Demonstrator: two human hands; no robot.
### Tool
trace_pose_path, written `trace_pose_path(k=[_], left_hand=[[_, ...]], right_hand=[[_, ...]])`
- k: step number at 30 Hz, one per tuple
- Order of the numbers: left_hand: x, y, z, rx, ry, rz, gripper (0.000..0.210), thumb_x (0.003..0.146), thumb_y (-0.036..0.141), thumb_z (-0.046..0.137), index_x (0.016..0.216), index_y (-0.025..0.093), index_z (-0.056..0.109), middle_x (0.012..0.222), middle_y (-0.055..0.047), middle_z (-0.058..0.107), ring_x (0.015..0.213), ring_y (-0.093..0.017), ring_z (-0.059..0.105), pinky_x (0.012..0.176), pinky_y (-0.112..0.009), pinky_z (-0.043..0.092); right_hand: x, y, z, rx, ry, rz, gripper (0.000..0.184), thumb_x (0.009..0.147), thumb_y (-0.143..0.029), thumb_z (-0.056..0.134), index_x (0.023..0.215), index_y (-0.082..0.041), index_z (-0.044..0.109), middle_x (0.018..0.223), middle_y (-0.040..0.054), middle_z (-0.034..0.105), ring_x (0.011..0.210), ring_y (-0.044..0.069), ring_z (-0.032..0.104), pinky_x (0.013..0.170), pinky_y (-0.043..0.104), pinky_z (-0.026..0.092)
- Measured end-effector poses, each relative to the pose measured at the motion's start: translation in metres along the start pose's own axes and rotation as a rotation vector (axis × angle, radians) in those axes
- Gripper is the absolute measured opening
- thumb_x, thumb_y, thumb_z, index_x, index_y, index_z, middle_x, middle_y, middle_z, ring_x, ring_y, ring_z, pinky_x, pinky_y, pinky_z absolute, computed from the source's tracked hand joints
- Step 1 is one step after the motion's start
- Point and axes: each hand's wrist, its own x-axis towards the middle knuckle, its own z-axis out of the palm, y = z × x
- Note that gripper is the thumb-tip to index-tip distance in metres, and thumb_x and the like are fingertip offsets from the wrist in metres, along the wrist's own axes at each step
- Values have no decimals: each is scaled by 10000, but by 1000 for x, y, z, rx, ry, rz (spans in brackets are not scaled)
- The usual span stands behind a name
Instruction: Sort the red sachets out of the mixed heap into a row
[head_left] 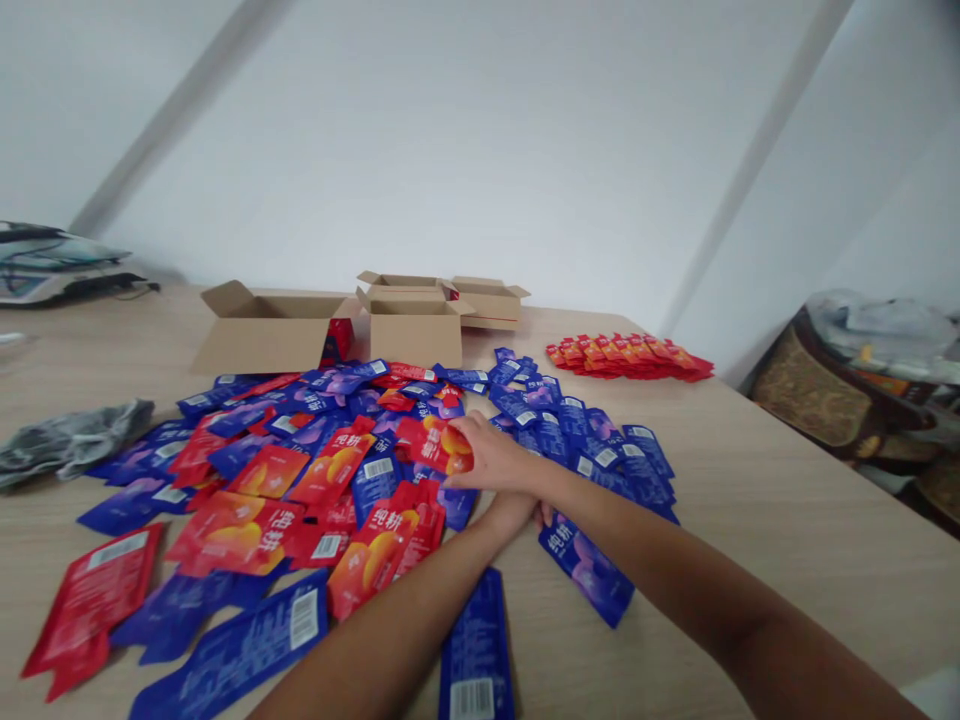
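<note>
My right hand [491, 457] is closed around the end of a red pouch [431, 443] with orange fruit printed on it, over the mixed heap. My left forearm crosses beneath the right one. Most of my left hand [543, 513] is hidden by the right forearm; its visible fingertips are bent at the upper end of a blue pouch [586, 570] with purple fruit on it. Red pouches [240, 530] and blue pouches [375, 485] lie jumbled to the left of my hands. Mostly blue pouches [551, 435] spread beyond and to the right.
Open cardboard boxes [416, 335] stand at the back, a larger one [262, 335] to their left. Overlapping red pouches [626, 357] lie in a row at the back right. A grey cloth [71, 440] rests at the left. The table's right edge [825, 445] slants toward me.
</note>
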Motion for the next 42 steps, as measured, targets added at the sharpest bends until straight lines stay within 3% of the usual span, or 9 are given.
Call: trace_pose_path(k=[3, 12, 19, 22, 24, 28, 32, 37, 42], left_hand=[[-5, -2, 1, -28, 11, 139, 500, 896, 483, 395, 569, 144, 561, 481, -6, 515, 427, -115, 500, 389, -203, 387], [0, 5, -3, -129, -129, 310, 433, 775, 580, 488, 917, 173, 522, 621, -10, 626, 448, -153, 597, 293, -193, 416], [0, 1, -9, 107, 119, 276, 410, 722, 549, 625, 644, 155, 545, 346, 49, 475, 261, -74, 405, 267, -154, 263], [0, 1, -8, 62, 108, 320, 405, 689, 515, 670, 576, 143, 555, 410, 27, 521, 319, -63, 426, 316, -161, 303], [1, 1, -8, 41, 65, 324, 361, 655, 458, 717, 578, 136, 574, 464, 19, 548, 374, -64, 455, 365, -164, 352], [2, 0, -9, 114, -7, 256, 361, 642, 453, 718, 557, 125, 592, 434, 14, 536, 335, -60, 426, 337, -168, 317], [-3, 0, -8, 238, 6, 168, 480, 668, 581, 636, 478, 156, 520, 307, 39, 439, 211, -54, 299, 256, -183, 179], [-12, -1, 1, 389, -17, 68, 627, 690, 764, 419, 454, 185, 466, 244, 40, 367, 206, -62, 273, 265, -176, 174], [-22, 12, 6, 497, 26, 53, 662, 732, 775, 294, 511, 198, 533, 320, 17, 429, 282, -91, 343, 313, -202, 290]], right_hand=[[-8, 16, -22, 29, 261, 220, 778, 657, -456, 696, 1284, -117, 383, 1211, 145, 443, 1129, 244, 457, 966, 393, 395], [-63, 43, -33, 7, 373, 510, 752, 675, -368, 687, 1311, -155, 347, 1255, 146, 471, 1122, 285, 503, 942, 436, 400], [-90, 34, -21, 463, 258, 322, 633, 664, -262, 714, 1227, -222, 427, 1118, 62, 555, 954, 190, 577, 799, 318, 477], [-96, 48, -13, 761, 256, 439, 300, 813, -418, 568, 1003, -195, 501, 691, -27, 572, 524, 99, 519, 487, 218, 417], [-98, 57, -8, 840, 313, 506, 309, 850, -502, 482, 841, -193, 489, 523, -71, 469, 388, 67, 386, 391, 189, 305], [-101, 61, -3, 916, 460, 522, 354, 817, -548, 517, 762, -203, 455, 518, -79, 444, 371, 51, 323, 360, 179, 229], [-103, 51, -5, 891, 430, 482, 337, 821, -531, 528, 742, -208, 473, 566, -58, 471, 402, 58, 346, 380, 192, 250], [-119, 77, -48, 768, 633, 522, 312, 864, -502, 471, 765, -208, 497, 550, -51, 464, 443, 81, 395, 414, 200, 297], [-159, 192, -138, 585, 1187, 557, 279, 796, -465, 530, 748, -192, 497, 565, -38, 497, 478, 90, 444, 449, 200, 367]])
